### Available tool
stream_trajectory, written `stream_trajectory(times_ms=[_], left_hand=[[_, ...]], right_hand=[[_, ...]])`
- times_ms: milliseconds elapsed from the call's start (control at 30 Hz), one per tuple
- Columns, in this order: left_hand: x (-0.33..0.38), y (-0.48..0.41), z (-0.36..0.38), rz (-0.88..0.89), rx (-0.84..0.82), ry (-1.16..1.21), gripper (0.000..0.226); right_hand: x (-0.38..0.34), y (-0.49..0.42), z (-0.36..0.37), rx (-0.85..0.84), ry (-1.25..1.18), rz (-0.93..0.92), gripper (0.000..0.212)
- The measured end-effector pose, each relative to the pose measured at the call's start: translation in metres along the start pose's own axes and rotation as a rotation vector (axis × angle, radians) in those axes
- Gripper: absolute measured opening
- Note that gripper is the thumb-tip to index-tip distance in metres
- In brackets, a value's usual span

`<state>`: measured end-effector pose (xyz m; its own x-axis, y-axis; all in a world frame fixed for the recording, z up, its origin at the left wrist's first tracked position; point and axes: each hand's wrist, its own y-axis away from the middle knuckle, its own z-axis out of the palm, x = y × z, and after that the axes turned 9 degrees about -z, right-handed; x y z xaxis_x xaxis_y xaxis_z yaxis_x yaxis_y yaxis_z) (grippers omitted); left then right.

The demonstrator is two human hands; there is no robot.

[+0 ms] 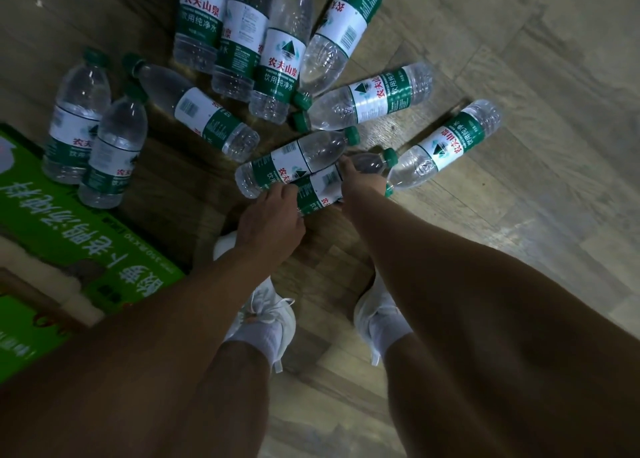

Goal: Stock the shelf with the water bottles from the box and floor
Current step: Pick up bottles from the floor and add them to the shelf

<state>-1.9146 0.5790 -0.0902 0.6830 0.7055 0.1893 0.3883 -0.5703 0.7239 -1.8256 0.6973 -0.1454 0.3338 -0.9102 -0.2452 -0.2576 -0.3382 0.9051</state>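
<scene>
Wood-plank floor [519, 249] with scattered water bottles [374, 99], a green carton [86, 242] and two white sneakers [375, 312].

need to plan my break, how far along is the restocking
Early. Done: nothing shows as stocked; no shelf is in view. In hand: the right hand grips the nearest bottle at its shoulder, and the left hand curls round its base. Left: ten more bottles lie or stand on the floor, two upright beside the green box, whose contents I cannot make out.
</scene>
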Motion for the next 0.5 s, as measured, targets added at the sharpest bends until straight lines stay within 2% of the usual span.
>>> stream_trajectory(times_ms=[100, 367, 500], left_hand=[[0.001, 0.008, -0.003, -0.004, -0.003, 0.027, 0.052], [0.014, 0.041, -0.036, -0.068, -0.039, 0.122, 0.086], [0.022, 0.068, -0.063, -0.107, -0.03, 0.165, 0.088]], right_hand=[[-0.006, 0.011, -0.005, -0.025, 0.004, -0.016, 0.062], [-0.022, 0.075, -0.025, -0.061, 0.046, -0.116, 0.064], [-0.037, 0.122, -0.035, -0.088, 0.078, -0.166, 0.061]])
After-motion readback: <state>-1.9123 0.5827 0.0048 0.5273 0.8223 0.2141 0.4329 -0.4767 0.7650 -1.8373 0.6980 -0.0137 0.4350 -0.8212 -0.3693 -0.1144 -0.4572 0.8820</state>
